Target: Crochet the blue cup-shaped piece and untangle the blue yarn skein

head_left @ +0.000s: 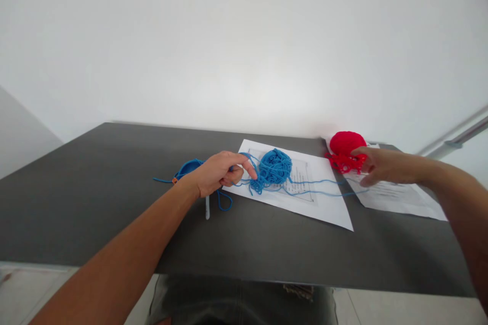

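Observation:
My left hand [219, 172] is over the left end of the printed sheet, its index finger reaching to a small tangle of blue yarn [259, 183]. The other fingers are curled, with blue strands running into them. Right beside it sits a ball of blue yarn [275, 166]. Two strands stretch from there across to my right hand [385, 165], which appears to hold their far end; its grip is partly blurred. Behind the left wrist, more blue yarn [188, 166] shows, partly hidden. A pale crochet hook handle [207, 208] sticks out below that wrist.
A red yarn ball [346, 142] with a red crocheted piece [345, 163] rests just past my right fingers. The printed sheet [331, 216] and another paper [400, 200] lie on the dark table [95, 203]. Behind stands a white wall [229, 51]; at right, a metal bar [468, 134].

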Demonstrator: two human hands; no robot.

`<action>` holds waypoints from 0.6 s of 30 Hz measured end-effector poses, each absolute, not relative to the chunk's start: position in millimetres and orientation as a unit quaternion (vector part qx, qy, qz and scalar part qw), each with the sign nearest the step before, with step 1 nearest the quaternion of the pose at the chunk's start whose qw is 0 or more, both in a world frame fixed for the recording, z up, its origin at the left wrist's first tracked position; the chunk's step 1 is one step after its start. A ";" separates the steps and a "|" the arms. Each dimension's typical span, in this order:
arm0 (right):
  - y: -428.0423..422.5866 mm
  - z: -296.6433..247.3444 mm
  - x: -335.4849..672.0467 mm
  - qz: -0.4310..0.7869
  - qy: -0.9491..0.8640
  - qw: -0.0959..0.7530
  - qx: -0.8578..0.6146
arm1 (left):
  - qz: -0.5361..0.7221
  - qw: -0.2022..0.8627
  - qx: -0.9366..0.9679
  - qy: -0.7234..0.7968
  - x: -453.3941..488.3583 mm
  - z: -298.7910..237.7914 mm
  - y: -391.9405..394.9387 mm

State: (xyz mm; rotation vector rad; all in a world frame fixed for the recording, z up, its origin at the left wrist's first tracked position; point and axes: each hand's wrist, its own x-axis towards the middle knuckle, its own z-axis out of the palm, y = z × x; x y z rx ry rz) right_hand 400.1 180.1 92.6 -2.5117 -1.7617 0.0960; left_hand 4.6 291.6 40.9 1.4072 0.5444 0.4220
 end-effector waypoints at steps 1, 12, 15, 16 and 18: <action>180.0 95.5 392.9 0.031 -0.576 0.023 -0.817 | 0.182 0.712 0.636 0.237 5.3 40.8 290.2; 169.4 98.6 211.1 0.109 -0.841 0.127 -0.515 | 0.161 0.748 0.613 0.195 8.0 46.8 274.0; 184.8 80.3 194.5 0.075 -0.832 0.077 -0.544 | 0.164 0.752 0.606 0.199 8.4 46.6 271.9; 189.6 76.2 192.4 0.072 -0.829 0.071 -0.549 | 0.163 0.753 0.605 0.200 8.6 46.8 271.4; 196.5 71.0 189.5 0.072 -0.825 0.061 -0.557 | 0.156 0.756 0.604 0.199 9.0 47.3 270.3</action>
